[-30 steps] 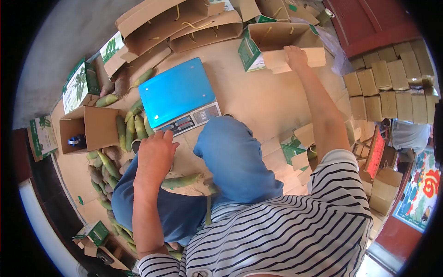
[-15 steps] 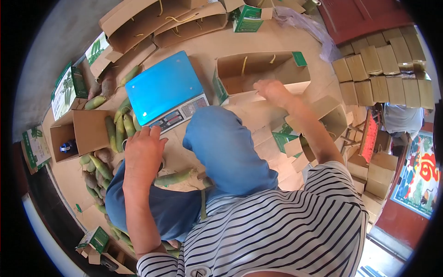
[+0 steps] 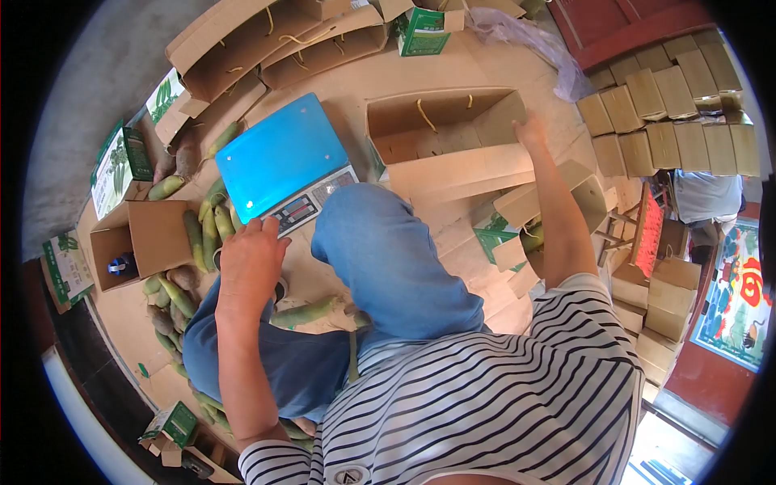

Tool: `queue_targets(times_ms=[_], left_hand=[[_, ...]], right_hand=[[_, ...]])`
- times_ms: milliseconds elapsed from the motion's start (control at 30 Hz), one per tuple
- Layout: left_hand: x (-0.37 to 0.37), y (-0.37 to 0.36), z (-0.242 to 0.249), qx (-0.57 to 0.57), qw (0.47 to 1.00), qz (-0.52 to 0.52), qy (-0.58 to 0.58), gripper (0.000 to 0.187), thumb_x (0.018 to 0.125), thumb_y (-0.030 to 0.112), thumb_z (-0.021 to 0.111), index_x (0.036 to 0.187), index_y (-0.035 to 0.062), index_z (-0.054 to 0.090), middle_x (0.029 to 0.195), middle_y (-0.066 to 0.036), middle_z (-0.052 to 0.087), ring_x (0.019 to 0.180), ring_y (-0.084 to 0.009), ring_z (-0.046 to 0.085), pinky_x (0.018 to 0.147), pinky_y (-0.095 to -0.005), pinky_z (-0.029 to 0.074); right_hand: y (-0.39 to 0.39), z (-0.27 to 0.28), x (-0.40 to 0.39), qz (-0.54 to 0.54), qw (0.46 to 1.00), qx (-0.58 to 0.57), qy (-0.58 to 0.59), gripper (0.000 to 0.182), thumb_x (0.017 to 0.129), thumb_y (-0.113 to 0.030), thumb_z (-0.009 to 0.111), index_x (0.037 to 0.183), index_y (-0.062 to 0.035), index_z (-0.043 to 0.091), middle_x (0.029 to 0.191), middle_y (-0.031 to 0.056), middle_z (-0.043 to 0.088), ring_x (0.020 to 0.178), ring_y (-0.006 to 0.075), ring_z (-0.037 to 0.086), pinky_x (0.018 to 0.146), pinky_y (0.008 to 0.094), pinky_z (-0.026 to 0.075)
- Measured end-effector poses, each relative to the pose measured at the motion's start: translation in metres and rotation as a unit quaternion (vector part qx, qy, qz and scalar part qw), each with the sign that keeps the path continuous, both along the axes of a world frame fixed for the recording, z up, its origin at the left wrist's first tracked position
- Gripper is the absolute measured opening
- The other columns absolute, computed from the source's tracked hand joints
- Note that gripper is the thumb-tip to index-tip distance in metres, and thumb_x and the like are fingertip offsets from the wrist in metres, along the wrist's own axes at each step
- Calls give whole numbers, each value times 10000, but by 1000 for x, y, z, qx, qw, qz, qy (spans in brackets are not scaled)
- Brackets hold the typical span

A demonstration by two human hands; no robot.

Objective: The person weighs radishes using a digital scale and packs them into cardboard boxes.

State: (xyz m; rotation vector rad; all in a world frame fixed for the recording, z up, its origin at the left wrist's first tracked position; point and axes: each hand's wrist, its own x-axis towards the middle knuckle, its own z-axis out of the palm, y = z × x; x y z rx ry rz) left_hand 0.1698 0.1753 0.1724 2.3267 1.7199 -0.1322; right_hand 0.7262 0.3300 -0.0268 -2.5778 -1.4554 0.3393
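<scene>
My right hand [image 3: 530, 132] is at the right end of an open cardboard box [image 3: 453, 171], its fingers bunched against the top corner edge. Yellow cord handles hang inside that box. My left hand [image 3: 250, 252] rests over my bent left knee, fingers loosely stretched out, holding nothing. Just beyond its fingertips stands a blue-topped scale [image 3: 279, 153] with a keypad and display along its near edge. Long green radishes [image 3: 212, 230] lie on the floor beside the scale, left of my hand. Another green radish [image 3: 303, 313] lies between my legs.
Open cartons [image 3: 267, 48] line the back. A small carton [image 3: 153, 238] with a blue-capped item stands left. Behind my right arm is a carton [image 3: 586, 198] holding green radishes. Stacked boxes [image 3: 647, 97] and a person [image 3: 707, 194] are at right. A plastic bag [image 3: 525, 36] lies at the back.
My right hand has moved right, from the box's near side to its right end. The green flap there no longer shows, and the near flap lies further outward. My left hand stays put.
</scene>
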Motion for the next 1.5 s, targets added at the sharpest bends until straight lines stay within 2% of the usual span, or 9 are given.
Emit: queue_targets(times_ms=[100,200,300,467,700,900,1100,1367,1500], left_hand=[[1,1,0,6,1000,-7,-3,226,808,171,645,952,25,551,826,-155,588,766,-341,595,681,-425,465],[4,2,3,-12,1000,-2,9,223,807,170,645,938,21,545,826,-150,587,774,-334,595,682,-422,465],[1,2,2,8,1000,-4,-5,224,807,170,645,934,17,542,833,-146,588,788,-329,595,689,-421,465],[-2,0,5,21,1000,-4,-3,227,803,180,651,922,19,546,832,-145,593,788,-311,598,695,-416,468],[-16,-3,9,51,998,22,1,231,806,212,650,896,22,554,812,-140,594,769,-307,602,659,-396,475],[-23,-14,7,75,996,34,45,207,804,227,643,913,64,577,812,-102,608,775,-260,620,652,-372,478],[7,-24,-8,37,999,-33,-4,153,761,117,607,906,71,617,850,-102,634,796,-259,632,670,-393,467],[5,-15,-10,70,997,20,-30,147,737,110,610,873,70,648,839,-116,637,828,-271,634,687,-384,445],[2,-14,10,0,1000,22,-19,224,719,125,656,929,47,662,899,-132,645,859,-285,632,719,-415,443]], right_hand=[[-4,-2,22,31,996,-51,61,518,805,-264,644,1249,-49,485,1289,203,489,1165,374,488,950,433,417],[-10,6,17,-4,999,-16,-28,502,820,-279,634,1244,-53,492,1280,192,503,1149,362,502,927,429,432],[-38,54,-29,172,969,167,-64,486,833,-293,629,1243,-68,500,1263,179,514,1129,358,513,935,429,428],[-92,101,-105,479,878,-1,19,449,798,-269,667,1183,-71,548,1121,156,583,1088,336,522,942,421,403],[-64,49,-102,469,881,-10,-61,254,761,-225,682,923,-60,577,916,115,603,914,312,564,770,410,452],[-55,124,-149,469,865,167,67,198,769,-157,672,886,-50,553,807,138,554,761,333,558,645,402,445],[-34,215,-255,571,810,133,1,186,797,-166,650,913,-55,558,826,127,554,750,324,555,636,392,441],[16,169,-419,712,696,90,8,222,829,-255,618,903,-68,524,876,118,587,825,341,569,663,436,445],[9,136,-460,714,699,51,4,243,826,-262,623,912,-67,506,894,129,592,854,349,569,683,446,447]])
